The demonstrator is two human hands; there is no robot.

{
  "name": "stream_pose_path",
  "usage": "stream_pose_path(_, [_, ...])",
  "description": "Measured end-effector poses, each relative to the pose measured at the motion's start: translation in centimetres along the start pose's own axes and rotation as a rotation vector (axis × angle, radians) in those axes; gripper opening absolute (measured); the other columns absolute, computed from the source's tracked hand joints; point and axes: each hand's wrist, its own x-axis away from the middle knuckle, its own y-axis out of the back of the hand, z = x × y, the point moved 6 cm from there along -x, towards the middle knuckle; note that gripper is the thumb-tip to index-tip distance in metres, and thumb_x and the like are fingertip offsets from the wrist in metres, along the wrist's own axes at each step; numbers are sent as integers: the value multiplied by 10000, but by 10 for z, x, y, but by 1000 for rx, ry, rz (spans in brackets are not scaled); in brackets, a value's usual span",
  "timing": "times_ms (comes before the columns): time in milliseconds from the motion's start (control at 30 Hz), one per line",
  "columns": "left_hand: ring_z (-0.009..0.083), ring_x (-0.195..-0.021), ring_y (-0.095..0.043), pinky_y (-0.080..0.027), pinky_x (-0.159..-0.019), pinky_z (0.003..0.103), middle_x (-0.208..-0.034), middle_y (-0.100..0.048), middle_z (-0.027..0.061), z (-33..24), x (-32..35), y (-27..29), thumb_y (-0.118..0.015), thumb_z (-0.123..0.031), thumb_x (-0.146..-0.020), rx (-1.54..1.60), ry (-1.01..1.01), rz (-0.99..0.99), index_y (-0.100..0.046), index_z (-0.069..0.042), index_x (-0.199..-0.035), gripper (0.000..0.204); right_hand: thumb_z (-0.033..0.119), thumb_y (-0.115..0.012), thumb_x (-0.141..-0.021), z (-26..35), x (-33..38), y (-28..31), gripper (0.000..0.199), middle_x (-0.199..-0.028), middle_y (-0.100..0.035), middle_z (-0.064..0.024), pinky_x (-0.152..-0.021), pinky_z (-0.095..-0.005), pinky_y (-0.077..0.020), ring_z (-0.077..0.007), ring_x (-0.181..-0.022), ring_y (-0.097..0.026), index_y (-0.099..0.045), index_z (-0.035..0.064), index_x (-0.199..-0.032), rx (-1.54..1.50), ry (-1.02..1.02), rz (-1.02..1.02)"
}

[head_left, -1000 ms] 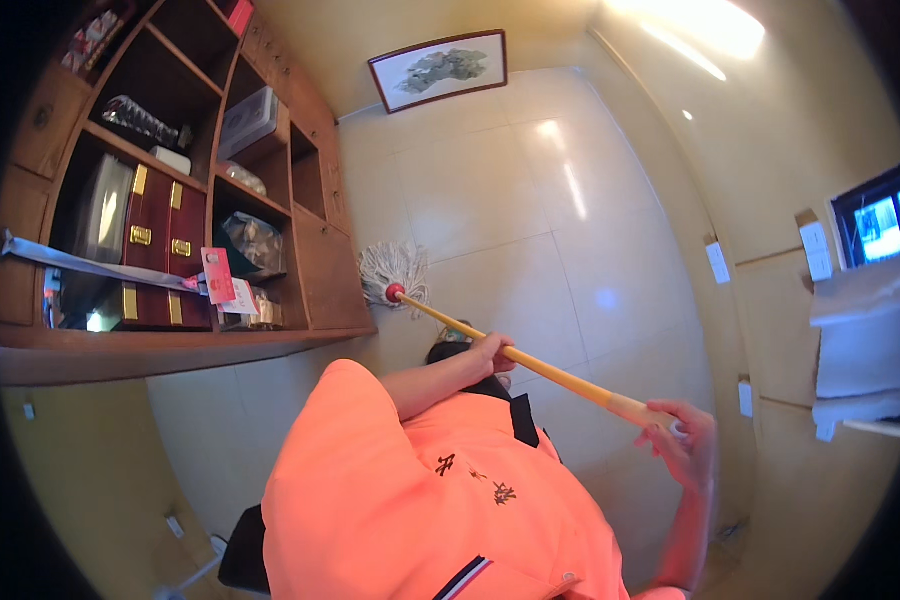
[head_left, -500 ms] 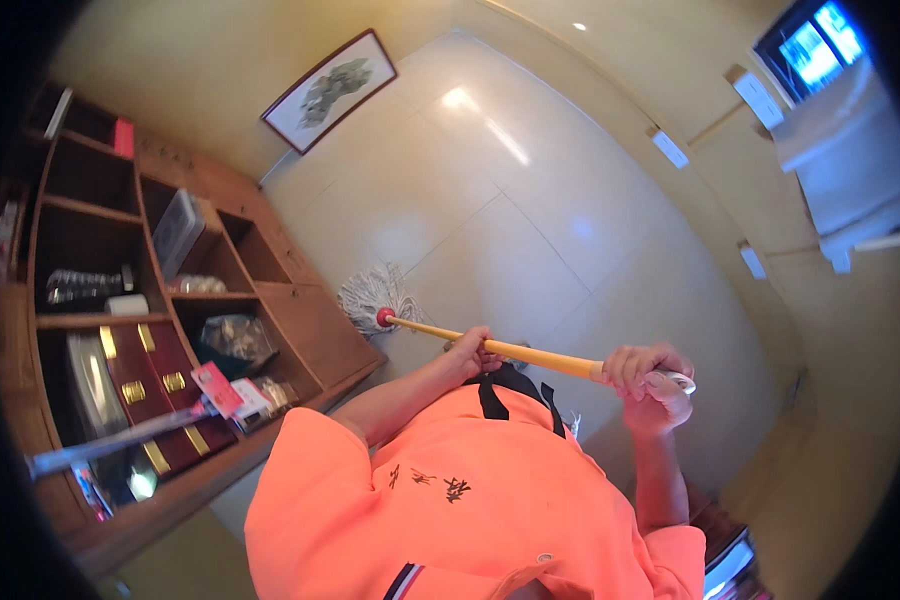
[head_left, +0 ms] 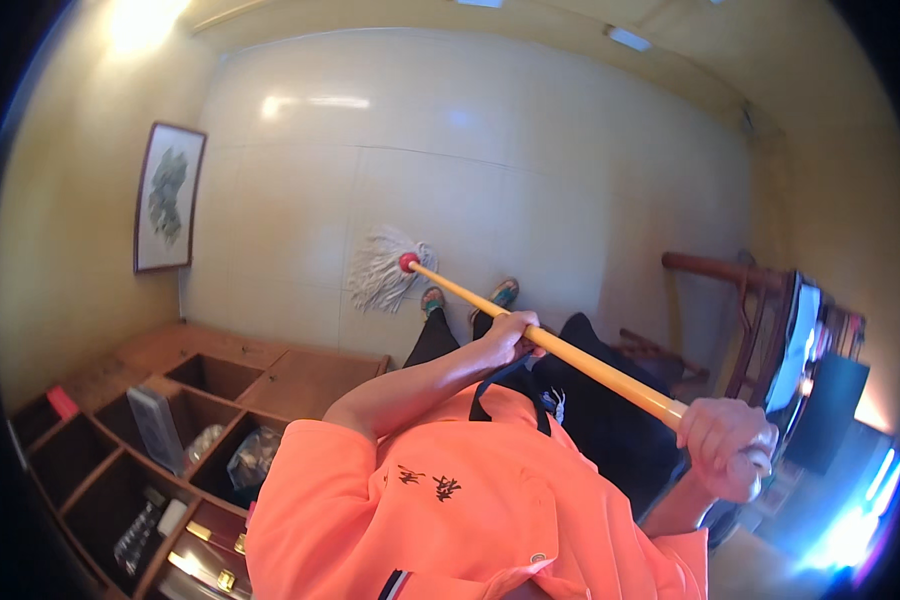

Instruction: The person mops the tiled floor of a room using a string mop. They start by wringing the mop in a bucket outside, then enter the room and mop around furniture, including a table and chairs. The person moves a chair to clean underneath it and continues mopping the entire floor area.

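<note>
A mop with a long yellow handle (head_left: 595, 366) slants across in front of me. Its white string head (head_left: 380, 272) lies spread on the tiled floor, joined to the handle by a red socket (head_left: 409, 262). My left hand (head_left: 513, 336) is closed round the middle of the handle. Near the top end, at a pale collar, my right hand (head_left: 727, 447) wraps round it. The strings rest just left of my feet (head_left: 505, 293), which are in sandals.
A wooden shelf unit (head_left: 320, 383) with open compartments stands at the lower left. Against the left wall leans a framed picture (head_left: 170, 197). To the right are a wooden chair (head_left: 745, 320) and a dark seat or cloth beside me. Pale tiled floor (head_left: 450, 180) stretches ahead.
My view has turned rightward, bringing the chair and my feet into sight. The mop head now lies away from the shelf unit, by my feet. Both hands keep hold of the handle.
</note>
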Motion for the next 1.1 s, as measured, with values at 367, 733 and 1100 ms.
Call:
stream_pose_path(367, [222, -549, -580, -491, -432, 347, -654, -556, 104, 156, -96, -98, -544, -89, -740, -409, 281, 107, -496, -51, -724, 64, 67, -516, -596, 47, 132, 61, 83, -463, -476, -82, -444, -314, -448, -219, -370, -471, -481, 5, -554, 403, 123, -276])
stream_pose_path(733, [199, -471, -513, -438, -427, 317, -562, -497, 71, 271, -160, -98, -580, -86, -660, -489, 117, 49, -510, -37, -615, 97, 56, -545, -555, 35, 207, 103, 102, -467, -433, -58, -408, -302, -397, -210, -383, -448, -452, 17, -546, 538, 265, -204])
stream_pose_path(1100, [178, -559, -551, -500, -518, 340, -642, -525, 43, 131, -82, -15, -616, -170, -742, -435, -323, -76, -541, -55, -737, 138, 29, -519, -612, -19, 243, 79, 67, -516, -472, -93, -461, -328, -431, -238, -422, -473, -467, -8, -590, 127, 399, -256])
